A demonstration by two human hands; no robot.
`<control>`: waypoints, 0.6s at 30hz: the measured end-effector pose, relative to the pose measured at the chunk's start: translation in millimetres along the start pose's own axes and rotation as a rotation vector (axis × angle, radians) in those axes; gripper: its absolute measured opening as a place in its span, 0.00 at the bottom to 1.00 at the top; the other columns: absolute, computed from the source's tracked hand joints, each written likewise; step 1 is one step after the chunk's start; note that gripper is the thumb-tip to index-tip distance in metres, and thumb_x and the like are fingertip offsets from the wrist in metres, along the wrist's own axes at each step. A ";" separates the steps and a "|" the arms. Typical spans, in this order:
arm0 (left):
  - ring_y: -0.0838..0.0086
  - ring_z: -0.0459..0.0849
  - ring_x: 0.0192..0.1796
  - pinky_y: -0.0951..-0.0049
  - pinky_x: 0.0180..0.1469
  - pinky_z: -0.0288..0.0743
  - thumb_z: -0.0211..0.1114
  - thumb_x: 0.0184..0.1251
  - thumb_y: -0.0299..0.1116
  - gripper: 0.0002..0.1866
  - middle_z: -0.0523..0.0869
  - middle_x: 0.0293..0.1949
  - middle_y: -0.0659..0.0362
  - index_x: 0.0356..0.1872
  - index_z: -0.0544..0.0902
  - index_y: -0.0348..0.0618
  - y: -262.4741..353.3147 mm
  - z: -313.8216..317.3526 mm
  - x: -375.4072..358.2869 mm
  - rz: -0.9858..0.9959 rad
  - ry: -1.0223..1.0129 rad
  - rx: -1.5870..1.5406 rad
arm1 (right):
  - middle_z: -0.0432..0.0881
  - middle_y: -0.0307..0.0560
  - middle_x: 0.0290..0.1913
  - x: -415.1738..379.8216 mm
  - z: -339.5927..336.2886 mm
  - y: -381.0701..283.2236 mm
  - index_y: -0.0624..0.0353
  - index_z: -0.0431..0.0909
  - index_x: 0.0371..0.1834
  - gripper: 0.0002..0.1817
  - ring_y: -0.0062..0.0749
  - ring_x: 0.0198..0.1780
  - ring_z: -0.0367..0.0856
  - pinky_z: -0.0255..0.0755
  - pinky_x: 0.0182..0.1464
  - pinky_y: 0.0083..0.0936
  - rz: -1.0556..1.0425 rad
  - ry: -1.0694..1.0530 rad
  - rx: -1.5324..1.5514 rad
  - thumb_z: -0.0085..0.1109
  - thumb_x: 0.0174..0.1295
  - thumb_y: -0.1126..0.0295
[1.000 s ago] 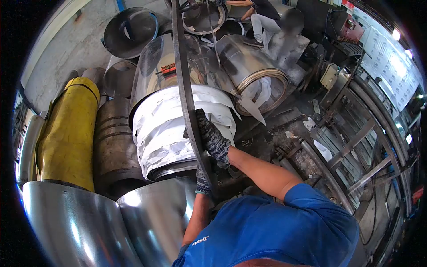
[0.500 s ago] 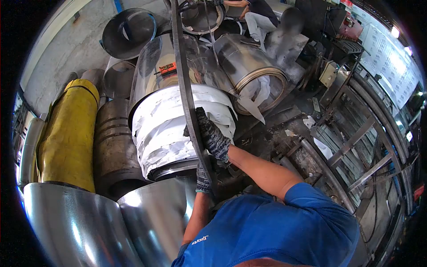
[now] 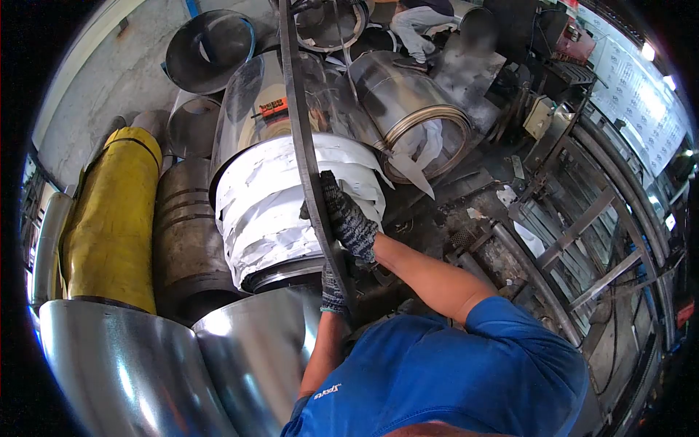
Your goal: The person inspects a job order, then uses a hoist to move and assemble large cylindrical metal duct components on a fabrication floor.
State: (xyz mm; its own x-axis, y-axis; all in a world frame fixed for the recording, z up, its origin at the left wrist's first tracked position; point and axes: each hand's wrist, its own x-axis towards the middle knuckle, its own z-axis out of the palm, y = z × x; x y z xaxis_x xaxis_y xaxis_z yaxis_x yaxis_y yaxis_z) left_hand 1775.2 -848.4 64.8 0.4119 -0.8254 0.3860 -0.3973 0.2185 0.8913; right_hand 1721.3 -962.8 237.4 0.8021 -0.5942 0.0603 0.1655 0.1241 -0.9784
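A long dark metal bar (image 3: 306,153) runs from the top of the view down towards my body, in front of a coil wrapped in white sheeting (image 3: 262,211). My right hand (image 3: 351,222), in a grey-black knitted glove, is closed around the bar at about the coil's middle height. Lower down, my gloved left hand (image 3: 332,290) is at the bar's near end, its fingers partly hidden behind it. Behind the white wrapping lies a shiny metal sheet roll (image 3: 247,102) with an orange-red mark on it.
A yellow-wrapped roll (image 3: 113,218) and a brown metal cylinder (image 3: 191,233) lie on the left. Shiny sheet rolls (image 3: 120,357) stand nearest me. Another coil (image 3: 397,84) lies at the back right. Metal frames (image 3: 582,247) fill the right. A co-worker (image 3: 415,33) crouches at the top.
My hands and the bar stay almost in place. At the top, the co-worker has shifted slightly, and the arm seen reaching left is no longer clearly visible.
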 end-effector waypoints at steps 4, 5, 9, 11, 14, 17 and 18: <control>0.67 0.72 0.28 0.68 0.30 0.66 0.52 0.53 0.22 0.05 0.70 0.24 0.56 0.30 0.73 0.42 30.0 -10.0 5.8 0.089 -0.090 0.252 | 0.57 0.51 0.72 6.3 1.5 12.1 0.65 0.46 0.73 0.28 0.32 0.70 0.58 0.49 0.69 0.20 -0.081 0.064 -0.091 0.32 0.75 0.62; 0.66 0.72 0.28 0.67 0.30 0.66 0.53 0.53 0.23 0.04 0.70 0.24 0.56 0.30 0.73 0.41 33.0 -9.5 6.8 0.039 -0.094 0.221 | 0.57 0.51 0.72 5.4 2.0 10.9 0.65 0.46 0.73 0.28 0.32 0.70 0.58 0.49 0.69 0.20 -0.080 0.063 -0.091 0.32 0.75 0.62; 0.64 0.72 0.27 0.66 0.29 0.66 0.55 0.52 0.24 0.03 0.71 0.23 0.56 0.30 0.73 0.41 42.6 -3.8 7.7 0.390 0.171 0.278 | 0.59 0.50 0.71 7.4 -1.3 15.9 0.65 0.47 0.73 0.27 0.30 0.69 0.58 0.49 0.69 0.20 -0.092 0.050 -0.016 0.31 0.76 0.62; 0.64 0.73 0.27 0.66 0.30 0.66 0.55 0.53 0.24 0.03 0.71 0.23 0.56 0.30 0.73 0.40 45.1 -5.2 5.4 0.324 0.134 0.256 | 0.59 0.51 0.71 7.2 -0.6 17.6 0.65 0.46 0.73 0.27 0.30 0.69 0.58 0.49 0.69 0.20 -0.128 0.043 -0.086 0.31 0.76 0.62; 0.65 0.73 0.28 0.68 0.30 0.66 0.54 0.54 0.24 0.03 0.72 0.24 0.56 0.30 0.74 0.40 22.9 0.2 4.6 0.197 0.118 0.097 | 0.57 0.54 0.72 12.3 -4.1 27.4 0.65 0.46 0.73 0.27 0.33 0.71 0.57 0.49 0.70 0.21 -0.059 0.047 0.052 0.33 0.75 0.65; 0.64 0.74 0.28 0.68 0.31 0.67 0.54 0.54 0.24 0.04 0.73 0.24 0.55 0.31 0.74 0.40 35.5 -4.3 1.7 0.110 0.088 0.032 | 0.56 0.56 0.72 23.2 -13.3 48.3 0.65 0.45 0.73 0.27 0.36 0.71 0.57 0.50 0.70 0.23 -0.145 0.005 -0.158 0.35 0.73 0.69; 0.63 0.75 0.29 0.67 0.31 0.68 0.55 0.54 0.25 0.04 0.74 0.24 0.55 0.31 0.74 0.40 45.5 -6.7 0.9 0.085 0.034 0.103 | 0.55 0.57 0.73 19.0 -12.3 44.4 0.64 0.45 0.73 0.27 0.37 0.72 0.56 0.50 0.70 0.23 -0.147 0.002 -0.187 0.35 0.72 0.71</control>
State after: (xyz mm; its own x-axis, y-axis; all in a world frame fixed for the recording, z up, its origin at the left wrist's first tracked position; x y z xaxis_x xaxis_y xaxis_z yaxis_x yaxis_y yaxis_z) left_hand 1763.0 -835.7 107.3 0.4006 -0.7876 0.4682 -0.5128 0.2307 0.8269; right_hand 1736.8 -978.3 192.6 0.7762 -0.5963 0.2048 0.1712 -0.1133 -0.9787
